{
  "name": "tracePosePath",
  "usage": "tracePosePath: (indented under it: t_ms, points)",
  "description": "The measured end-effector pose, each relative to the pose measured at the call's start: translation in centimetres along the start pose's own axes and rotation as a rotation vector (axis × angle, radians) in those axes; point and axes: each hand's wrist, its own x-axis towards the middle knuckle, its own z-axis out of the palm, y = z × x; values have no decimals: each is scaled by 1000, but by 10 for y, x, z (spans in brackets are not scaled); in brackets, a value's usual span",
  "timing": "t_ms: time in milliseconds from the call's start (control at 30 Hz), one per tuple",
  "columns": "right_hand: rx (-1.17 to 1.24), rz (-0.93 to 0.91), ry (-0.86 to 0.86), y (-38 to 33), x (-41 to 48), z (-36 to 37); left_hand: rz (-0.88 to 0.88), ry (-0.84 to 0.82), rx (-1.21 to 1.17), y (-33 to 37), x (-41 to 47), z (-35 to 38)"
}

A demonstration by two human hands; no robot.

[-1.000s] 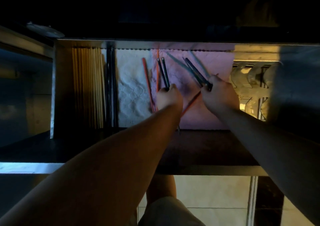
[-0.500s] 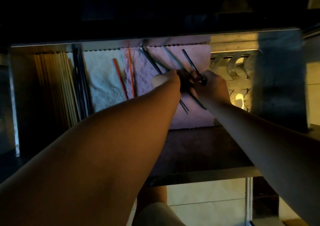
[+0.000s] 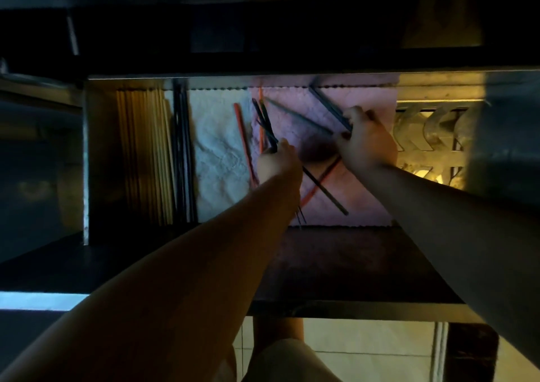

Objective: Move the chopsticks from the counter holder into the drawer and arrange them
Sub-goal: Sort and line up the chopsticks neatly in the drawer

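Arranging is in hand, with sorting perhaps half done. The left grip [image 3: 276, 159] is clenched on a dark pair [image 3: 264, 118]. The right grip [image 3: 366, 141] pinches a second pair [image 3: 328, 105] pointing to eleven o'clock. Both pairs are over the pink liner [image 3: 365, 194] in the drawer [image 3: 233, 78], where orange sticks [image 3: 243, 141] and a loose stick [image 3: 327, 190] lie crossed. Next, I judge, each pair needs turning straight and laying beside the black row [image 3: 182, 153] and tan row [image 3: 143, 153] at nine o'clock. The room is dim; floor tiles [image 3: 365, 346] show at six o'clock.
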Motion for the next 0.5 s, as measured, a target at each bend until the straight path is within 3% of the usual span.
tracePosePath:
  t_ms: [133,267,500]
  points:
    - [-47,23,-43,-4,5,-2,33,5,10,-11,5,-2]
    - [-89,-6,-92,-2,2,-3,-138,-135,-177,-12,-3,3]
    - [-87,-23,-39,2,-14,-20,-154,-108,-192,-11,-4,22]
